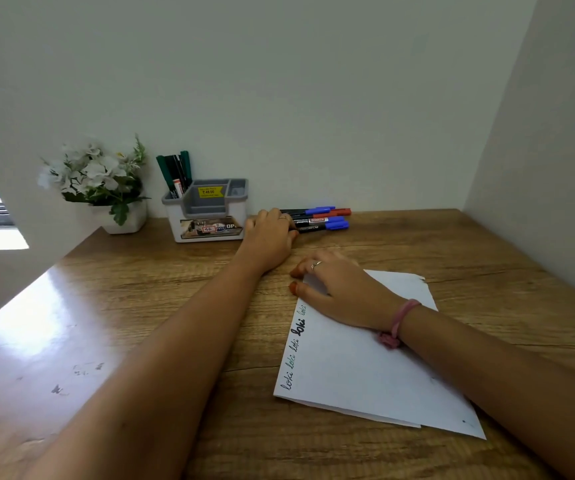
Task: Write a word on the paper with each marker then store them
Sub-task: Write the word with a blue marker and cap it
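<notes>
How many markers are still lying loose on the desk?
4 visible: a row against the wall, right of the organizer: blue-capped, red-capped, then two blue-capped. The left hand covers their ends and may hide more.

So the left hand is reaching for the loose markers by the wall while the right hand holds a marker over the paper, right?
Not quite. In the head view the right hand holds no marker; it rests flat on the paper. The left hand is indeed at the loose markers by the wall.
</notes>
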Motion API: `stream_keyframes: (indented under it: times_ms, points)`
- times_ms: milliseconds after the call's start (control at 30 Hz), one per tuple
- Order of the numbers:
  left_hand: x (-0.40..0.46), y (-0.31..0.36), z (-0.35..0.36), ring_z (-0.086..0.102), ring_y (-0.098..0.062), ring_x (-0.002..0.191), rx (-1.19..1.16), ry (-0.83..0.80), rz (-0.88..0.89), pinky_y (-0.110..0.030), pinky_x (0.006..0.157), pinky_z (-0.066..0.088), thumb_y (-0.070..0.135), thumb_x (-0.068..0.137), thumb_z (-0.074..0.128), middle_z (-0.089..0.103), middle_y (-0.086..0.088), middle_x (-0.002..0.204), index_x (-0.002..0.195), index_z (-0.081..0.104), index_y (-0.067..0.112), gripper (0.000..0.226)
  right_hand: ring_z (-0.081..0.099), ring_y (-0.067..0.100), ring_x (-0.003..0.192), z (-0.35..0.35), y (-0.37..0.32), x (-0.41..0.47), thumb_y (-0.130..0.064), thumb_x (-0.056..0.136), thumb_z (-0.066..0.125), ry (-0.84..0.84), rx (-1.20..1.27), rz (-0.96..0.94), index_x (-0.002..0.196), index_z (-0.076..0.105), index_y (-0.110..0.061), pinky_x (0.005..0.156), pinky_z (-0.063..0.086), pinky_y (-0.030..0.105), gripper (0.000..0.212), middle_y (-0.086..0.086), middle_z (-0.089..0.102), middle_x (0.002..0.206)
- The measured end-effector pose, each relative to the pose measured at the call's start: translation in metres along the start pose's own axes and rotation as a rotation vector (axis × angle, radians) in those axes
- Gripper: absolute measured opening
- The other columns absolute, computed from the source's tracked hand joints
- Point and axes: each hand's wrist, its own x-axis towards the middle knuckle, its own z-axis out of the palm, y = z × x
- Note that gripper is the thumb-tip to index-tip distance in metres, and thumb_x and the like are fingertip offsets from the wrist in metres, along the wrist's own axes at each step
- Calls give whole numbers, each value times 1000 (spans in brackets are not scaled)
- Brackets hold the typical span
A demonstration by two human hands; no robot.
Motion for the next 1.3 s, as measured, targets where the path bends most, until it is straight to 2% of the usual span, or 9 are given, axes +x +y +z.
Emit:
stream_keyframes:
  times_ms: [267, 400, 500, 633, 767, 833, 933, 1067, 1300]
  points:
    - [-20, 12, -41, 51, -20, 105, -364, 221, 66, -40, 98, 32, 27, 94, 50, 55, -3, 107, 109, 60, 16, 21, 53, 1, 70, -49, 6, 9, -19, 86, 62, 395, 222, 120, 113, 62, -14, 63, 35, 5, 27, -4, 62, 90]
    - [-33, 20, -70, 51, -10, 90, -398, 248, 262, -46, 92, 42, 26, 92, 54, 55, 3, 98, 105, 63, 16, 18, 49, 5, 58, -65, 16, 3, -29, 84, 67, 372, 244, 214, 117, 57, -20, 55, 37, 7, 36, -5, 57, 68]
    - [-46, 26, -92, 52, -3, 85, -365, 211, 449, -29, 87, 45, 28, 90, 56, 55, 8, 96, 105, 63, 15, 21, 45, 13, 53, -60, 16, 1, -36, 84, 66, 257, 289, 220, 109, 62, -22, 55, 38, 22, 29, 1, 50, 57]
    - [-55, 29, -100, 56, 2, 94, -520, 116, 400, -8, 82, 42, 34, 85, 64, 58, 9, 110, 130, 46, 19, 51, 57, 17, 56, -59, 9, 3, -32, 90, 60, 238, 469, 245, 74, 63, -20, 61, 46, 32, 20, 11, 64, 63]
    - [-59, 24, -87, 55, -2, 104, -469, -207, 334, -10, 93, 42, 33, 90, 59, 54, 10, 122, 135, 42, 14, 52, 57, 16, 64, -68, 3, -1, -34, 93, 51, 114, 1056, 342, 88, 67, -10, 65, 48, 28, 29, 7, 63, 69]
    - [-61, 28, -79, 53, 6, 83, -371, -293, 362, 1, 76, 39, 30, 94, 52, 54, 18, 104, 125, 50, 17, 34, 59, 18, 71, -67, 4, -3, -38, 94, 48, 44, 1169, 354, 92, 68, -11, 72, 51, 29, 34, 13, 65, 79]
    - [-61, 38, -69, 52, 9, 65, -371, -313, 371, -8, 65, 41, 28, 98, 44, 49, 19, 76, 92, 44, 37, 10, 59, 17, 69, -62, 7, -1, -37, 96, 45, 24, 1196, 355, 104, 64, -7, 70, 49, 30, 37, 20, 59, 88]
    - [-67, 37, -62, 54, 1, 85, -463, -316, 385, -14, 77, 41, 35, 100, 32, 58, 5, 95, 121, 50, 13, 36, 66, 24, 83, -65, 10, -3, -31, 98, 44, -51, 1194, 327, 112, 61, -3, 77, 56, 30, 36, 22, 64, 98]
    - [-68, 23, -58, 41, 0, 46, -502, -197, 303, -13, 49, 31, 33, 99, 39, 40, 8, 54, 61, 43, 23, 39, 67, 26, 102, -64, 3, -3, -24, 98, 45, -157, 1203, 253, 124, 56, -6, 85, 55, 27, 34, 12, 69, 111]
